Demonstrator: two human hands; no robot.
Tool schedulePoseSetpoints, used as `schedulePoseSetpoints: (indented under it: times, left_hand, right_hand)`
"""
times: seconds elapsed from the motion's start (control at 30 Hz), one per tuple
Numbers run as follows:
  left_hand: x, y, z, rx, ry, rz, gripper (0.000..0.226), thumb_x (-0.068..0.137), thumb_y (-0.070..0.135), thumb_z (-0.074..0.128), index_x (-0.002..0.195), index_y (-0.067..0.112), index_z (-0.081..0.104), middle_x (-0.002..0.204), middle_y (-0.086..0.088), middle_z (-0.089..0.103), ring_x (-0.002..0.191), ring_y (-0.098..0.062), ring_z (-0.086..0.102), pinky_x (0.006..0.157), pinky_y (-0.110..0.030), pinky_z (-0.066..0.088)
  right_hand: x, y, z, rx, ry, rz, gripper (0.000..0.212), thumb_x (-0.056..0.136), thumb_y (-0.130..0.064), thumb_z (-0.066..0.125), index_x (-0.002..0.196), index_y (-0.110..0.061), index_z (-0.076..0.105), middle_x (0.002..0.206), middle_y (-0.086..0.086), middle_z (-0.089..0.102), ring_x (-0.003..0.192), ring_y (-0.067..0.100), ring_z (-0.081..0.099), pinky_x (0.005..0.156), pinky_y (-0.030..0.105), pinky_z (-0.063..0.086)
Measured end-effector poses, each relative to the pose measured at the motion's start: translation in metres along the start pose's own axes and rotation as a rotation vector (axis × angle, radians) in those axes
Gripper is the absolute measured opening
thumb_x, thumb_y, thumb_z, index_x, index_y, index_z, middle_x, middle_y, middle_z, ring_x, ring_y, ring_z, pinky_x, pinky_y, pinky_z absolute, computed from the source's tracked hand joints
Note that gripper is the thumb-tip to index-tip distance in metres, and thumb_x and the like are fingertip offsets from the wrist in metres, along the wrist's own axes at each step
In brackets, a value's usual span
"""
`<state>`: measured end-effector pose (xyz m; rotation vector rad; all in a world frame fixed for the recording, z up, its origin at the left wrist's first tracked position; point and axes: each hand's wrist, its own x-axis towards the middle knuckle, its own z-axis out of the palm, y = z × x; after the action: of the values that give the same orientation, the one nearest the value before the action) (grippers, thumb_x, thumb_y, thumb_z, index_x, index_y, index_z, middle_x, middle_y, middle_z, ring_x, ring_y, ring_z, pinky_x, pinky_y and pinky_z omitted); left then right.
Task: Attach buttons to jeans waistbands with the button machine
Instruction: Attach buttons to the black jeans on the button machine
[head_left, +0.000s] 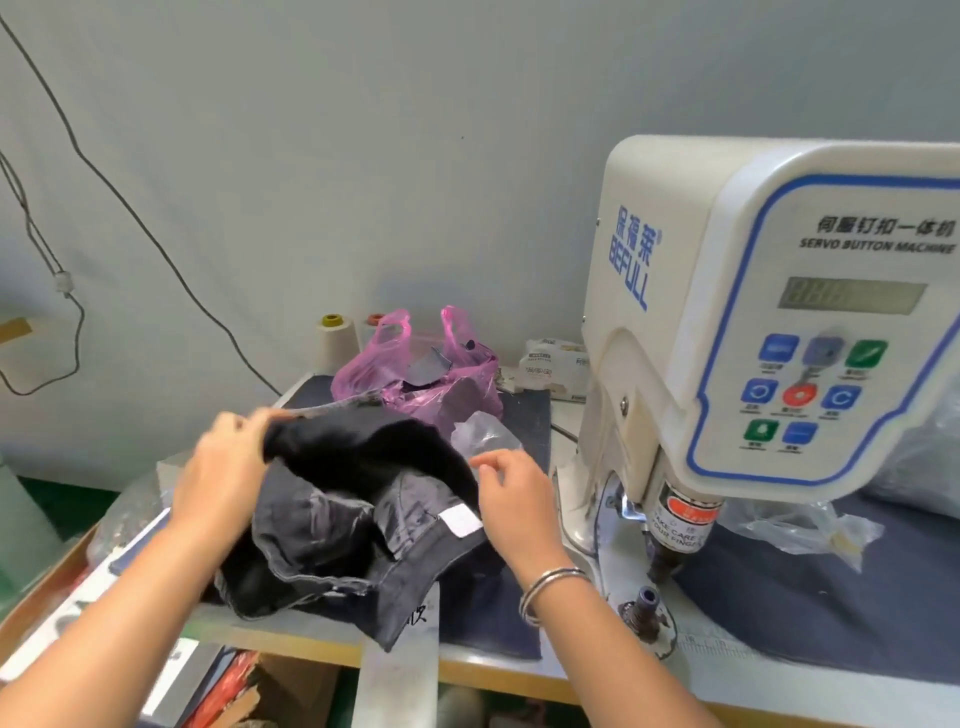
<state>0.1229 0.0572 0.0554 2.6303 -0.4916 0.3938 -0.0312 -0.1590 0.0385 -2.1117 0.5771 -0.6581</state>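
Note:
A pair of dark grey jeans (332, 525) lies bunched on the table (493, 670) left of the white servo button machine (769, 322). My left hand (223, 467) grips the upper edge of the jeans and lifts it. My right hand (514, 499) hovers at the right side of the jeans next to a white label (460, 519), fingers loosely bent, holding nothing. The machine's punch head (675, 540) hangs above the lower die (644, 610), to the right of my right wrist; nothing lies between them.
A pink plastic bag (415, 374) with dark scraps sits behind the jeans, with thread cones (335, 343) and small white packets (545, 364) near the wall. Clear plastic bags (810, 530) lie right of the machine. Boxes (234, 696) stand under the table's front edge. A cable (130, 208) hangs on the wall.

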Motion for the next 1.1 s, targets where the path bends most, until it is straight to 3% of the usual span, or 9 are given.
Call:
schedulePoseSetpoints:
  times: [0.17,0.27,0.4,0.5,0.6,0.67,0.8,0.9,1.1]
  left_hand:
    - [0.002,-0.013,0.015,-0.056,-0.279,-0.178,0.062,0.082,0.038,0.058,0.142,0.034,0.042,0.138,-0.016,0.047,0.127,-0.039,0.040,0.103,-0.044,0.035]
    - [-0.001,0.001,-0.012,-0.244,-0.068,-0.274,0.083,0.062,0.037,0.041,0.144,0.028,0.041,0.145,-0.013,0.037,0.135,-0.036,0.027,0.111,-0.048,0.022]
    - [-0.040,0.059,-0.024,-0.216,0.221,0.224,0.056,0.073,0.036,0.048,0.125,0.025,0.061,0.134,-0.008,0.048,0.125,-0.031,0.036,0.100,-0.052,0.032]
    - [-0.068,0.099,0.001,-0.119,-0.032,0.504,0.057,0.079,0.062,0.048,0.128,0.034,0.058,0.146,0.001,0.041,0.135,-0.022,0.034,0.102,-0.046,0.035]
    - [-0.071,0.103,0.028,0.098,-0.340,0.402,0.078,0.077,0.077,0.044,0.145,0.041,0.031,0.162,0.010,-0.003,0.148,-0.014,-0.005,0.116,-0.054,0.015]
    - [-0.067,0.093,0.036,0.183,-0.364,0.364,0.068,0.079,0.069,0.050,0.138,0.039,0.038,0.161,0.007,-0.008,0.148,-0.018,-0.008,0.114,-0.057,0.017]
    - [-0.072,0.075,0.044,-0.133,-0.172,0.227,0.010,0.088,0.024,0.060,0.096,0.019,0.057,0.117,0.004,0.044,0.107,-0.020,0.051,0.083,-0.033,0.048]
    - [-0.071,0.069,0.046,-0.359,-0.032,0.024,0.014,0.087,0.009,0.061,0.080,0.017,0.052,0.088,0.005,0.048,0.073,-0.012,0.052,0.066,-0.032,0.046]
    - [-0.060,0.063,0.050,-0.515,0.068,-0.191,0.015,0.089,0.002,0.052,0.083,0.016,0.054,0.083,0.000,0.057,0.076,-0.017,0.051,0.066,-0.033,0.037]
  right_hand:
    - [0.020,0.007,0.011,-0.462,-0.195,0.091,0.028,0.094,-0.012,0.037,0.106,-0.011,0.063,0.114,0.013,0.065,0.105,0.033,0.060,0.085,0.033,0.042]
    - [0.030,0.008,0.015,-0.529,-0.277,0.159,0.030,0.093,-0.010,0.039,0.112,-0.011,0.062,0.117,0.013,0.065,0.108,0.033,0.060,0.089,0.033,0.042]
    - [0.027,0.005,0.026,-0.641,-0.354,0.062,0.029,0.090,-0.010,0.043,0.111,-0.017,0.063,0.115,0.009,0.064,0.108,0.031,0.058,0.086,0.036,0.036]
    - [0.021,0.003,0.030,-0.704,-0.376,-0.113,0.023,0.089,-0.020,0.047,0.105,-0.023,0.064,0.113,0.004,0.063,0.108,0.027,0.057,0.082,0.038,0.032]
    - [0.022,0.009,0.025,-0.616,-0.455,-0.071,0.026,0.089,-0.017,0.046,0.108,-0.022,0.063,0.113,0.005,0.063,0.109,0.027,0.057,0.082,0.038,0.032]
    - [0.024,0.014,0.020,-0.494,-0.438,0.041,0.033,0.088,-0.013,0.041,0.112,-0.020,0.064,0.116,0.010,0.064,0.110,0.031,0.056,0.088,0.038,0.035]
    - [0.029,0.025,0.019,-0.578,-0.311,0.127,0.034,0.090,-0.012,0.037,0.110,-0.011,0.064,0.117,0.012,0.064,0.108,0.032,0.057,0.095,0.038,0.037]
    - [0.031,0.030,0.021,-0.698,-0.257,0.088,0.034,0.091,-0.013,0.037,0.110,-0.013,0.064,0.115,0.009,0.065,0.106,0.029,0.060,0.092,0.038,0.036]
    - [0.036,0.036,0.020,-0.732,-0.177,0.038,0.019,0.094,-0.020,0.043,0.098,-0.016,0.062,0.102,0.007,0.069,0.096,0.028,0.063,0.087,0.037,0.035]
